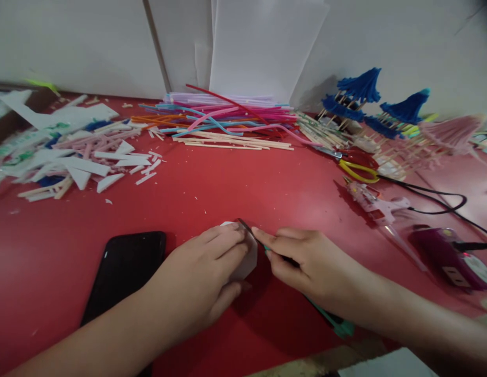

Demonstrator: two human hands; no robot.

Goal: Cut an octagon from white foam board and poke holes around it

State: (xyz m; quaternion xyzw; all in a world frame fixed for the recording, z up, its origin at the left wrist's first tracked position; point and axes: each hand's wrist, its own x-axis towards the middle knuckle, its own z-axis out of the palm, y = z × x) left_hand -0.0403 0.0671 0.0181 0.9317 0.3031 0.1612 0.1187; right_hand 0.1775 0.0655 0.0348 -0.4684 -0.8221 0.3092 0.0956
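We pin the white piece to the worktop under our left hand; right of it, our right hand grips the green cutter, blade slanting far-left at its edge.

Metal cutter blade, glossy tabletop, wooden sticks (matt)

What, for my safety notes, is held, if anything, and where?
Right hand: knife, by its green handle. Left hand: white piece, held by its left side.
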